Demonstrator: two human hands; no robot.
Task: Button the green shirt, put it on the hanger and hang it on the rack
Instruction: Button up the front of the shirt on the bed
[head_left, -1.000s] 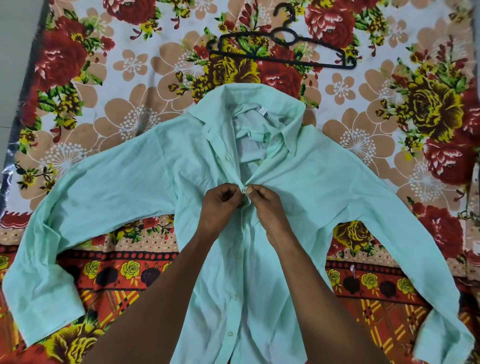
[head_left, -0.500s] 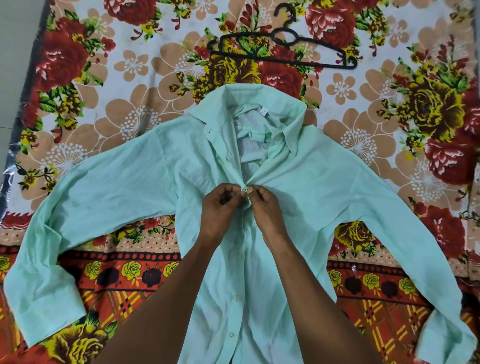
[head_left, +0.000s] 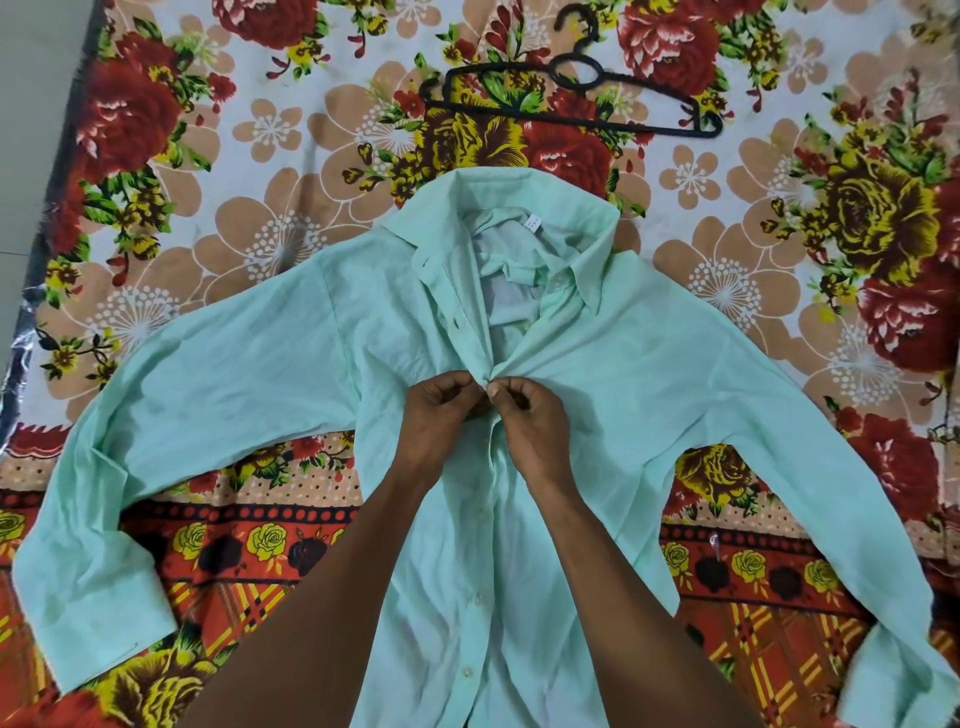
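Note:
The pale green shirt (head_left: 649, 395) lies flat, front up, sleeves spread to both sides, collar away from me and open at the neck. Below my hands several buttons run closed down the placket. My left hand (head_left: 439, 413) pinches the left edge of the placket at chest height. My right hand (head_left: 530, 415) pinches the right edge against it, fingertips meeting at one button. A black plastic hanger (head_left: 571, 98) lies beyond the collar, hook pointing away. No rack is in view.
A floral sheet (head_left: 218, 218) in red, yellow and tan covers the whole surface under the shirt. Its left edge (head_left: 31, 291) borders a grey floor strip. The shirt cuffs reach near the lower left and lower right corners.
Both hands stay pinched at the same upper button; the fingers have shifted slightly and the fabric there is gathered tighter. The shirt and hanger lie where they were.

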